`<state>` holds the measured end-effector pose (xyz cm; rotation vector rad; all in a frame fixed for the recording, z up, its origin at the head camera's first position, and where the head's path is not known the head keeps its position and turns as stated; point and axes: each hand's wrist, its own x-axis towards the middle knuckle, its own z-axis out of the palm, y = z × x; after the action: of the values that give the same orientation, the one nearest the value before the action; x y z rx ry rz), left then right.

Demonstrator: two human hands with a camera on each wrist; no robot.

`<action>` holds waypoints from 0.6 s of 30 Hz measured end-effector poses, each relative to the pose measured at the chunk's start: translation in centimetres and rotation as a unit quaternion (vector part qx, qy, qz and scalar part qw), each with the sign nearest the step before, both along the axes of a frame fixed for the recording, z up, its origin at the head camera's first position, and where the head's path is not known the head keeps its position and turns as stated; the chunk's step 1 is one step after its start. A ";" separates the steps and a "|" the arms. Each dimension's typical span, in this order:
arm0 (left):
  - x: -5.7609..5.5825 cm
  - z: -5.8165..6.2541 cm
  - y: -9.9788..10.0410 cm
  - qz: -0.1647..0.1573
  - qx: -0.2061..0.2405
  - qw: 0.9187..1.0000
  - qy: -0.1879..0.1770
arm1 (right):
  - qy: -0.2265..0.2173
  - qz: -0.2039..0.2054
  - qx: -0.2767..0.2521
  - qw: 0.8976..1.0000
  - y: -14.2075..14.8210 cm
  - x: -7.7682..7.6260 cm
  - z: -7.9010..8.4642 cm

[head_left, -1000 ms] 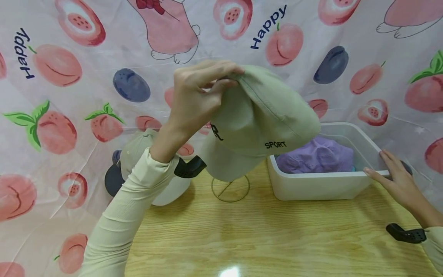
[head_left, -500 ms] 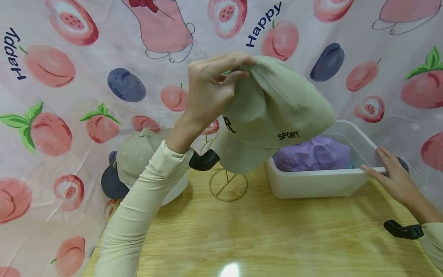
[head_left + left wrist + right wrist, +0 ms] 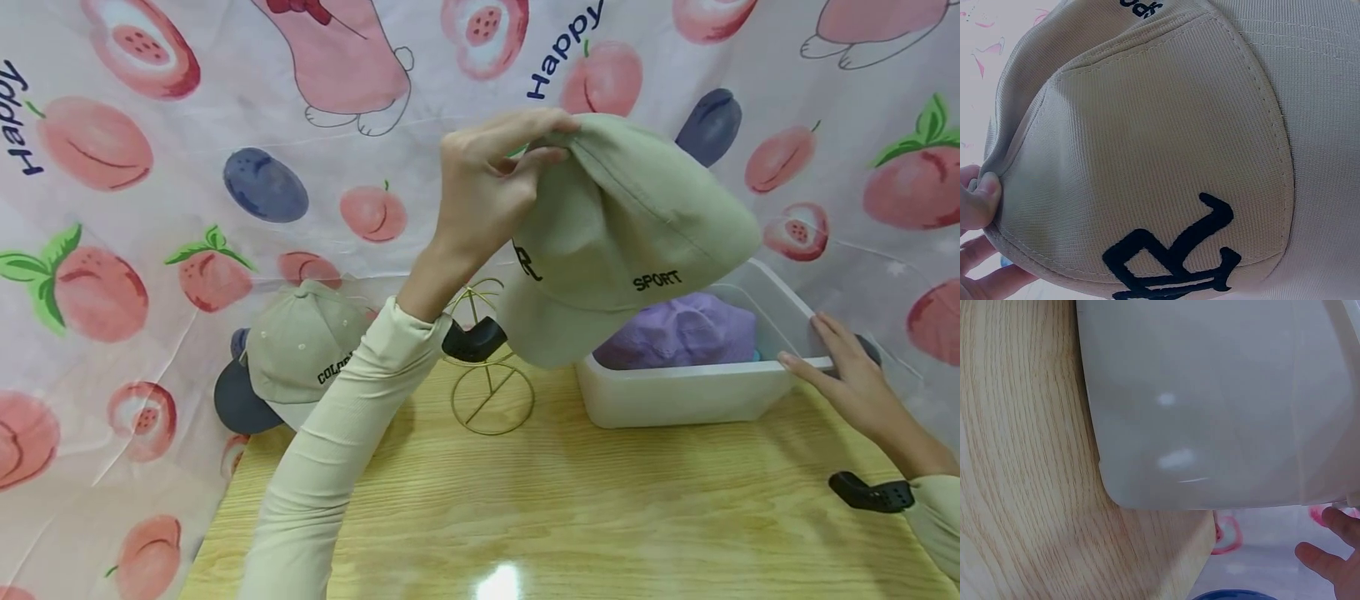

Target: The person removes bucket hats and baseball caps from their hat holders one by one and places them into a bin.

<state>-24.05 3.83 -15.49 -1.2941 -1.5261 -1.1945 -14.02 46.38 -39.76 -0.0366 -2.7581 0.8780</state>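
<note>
In the head view my left hand [image 3: 491, 179] pinches a beige baseball cap [image 3: 637, 217] by the top of its crown. The cap hangs in the air with its brim low, "SPORT" lettered on its side. The left wrist view shows the thumb and fingers at the cap's edge and a dark embroidered letter on the cap [image 3: 1166, 144]. My right hand [image 3: 862, 383] rests at the right corner of a white bin [image 3: 675, 400], fingers fairly straight along its rim. A crumpled purple cap [image 3: 686, 329] lies in the bin, partly behind the beige cap's crown.
A gold wire stand [image 3: 491, 400] rises from the wooden table [image 3: 570, 508], partly behind the left wrist. Left of it, another beige cap [image 3: 303, 342] overlaps a dark navy brim [image 3: 243, 400]. A peach-printed cloth [image 3: 187, 83] hangs close behind.
My left hand has carried the beige cap rightward and slightly up, uncovering more of the wire stand. The right hand stays at the bin's corner. The view has shifted slightly.
</note>
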 end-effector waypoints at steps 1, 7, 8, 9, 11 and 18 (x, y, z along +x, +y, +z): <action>-0.1 0.0 0.1 0.002 0.002 1.000 -0.007 | 0.002 0.003 -0.002 1.000 0.1 0.0 0.0; -0.7 -0.5 1.0 -0.013 0.014 0.999 -0.040 | 0.009 0.017 -0.016 1.000 0.4 0.1 0.2; -0.8 -0.6 1.2 -0.014 0.016 0.999 -0.044 | 0.009 0.017 -0.016 1.000 0.4 0.1 0.2; -0.9 -0.7 1.4 -0.018 0.018 0.999 -0.046 | 0.009 0.017 -0.015 1.000 0.4 0.1 0.2; -1.1 -0.9 1.7 -0.019 0.019 0.998 -0.050 | 0.009 0.016 -0.015 1.000 0.4 0.1 0.2; -0.5 -1.1 3.1 -0.010 0.014 0.998 -0.066 | 0.001 0.014 -0.015 1.000 0.4 0.2 0.2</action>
<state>-24.56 6.92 -16.58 -1.2365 -1.5866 -1.3325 -13.87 46.79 -39.59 -0.0009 -2.7497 0.9263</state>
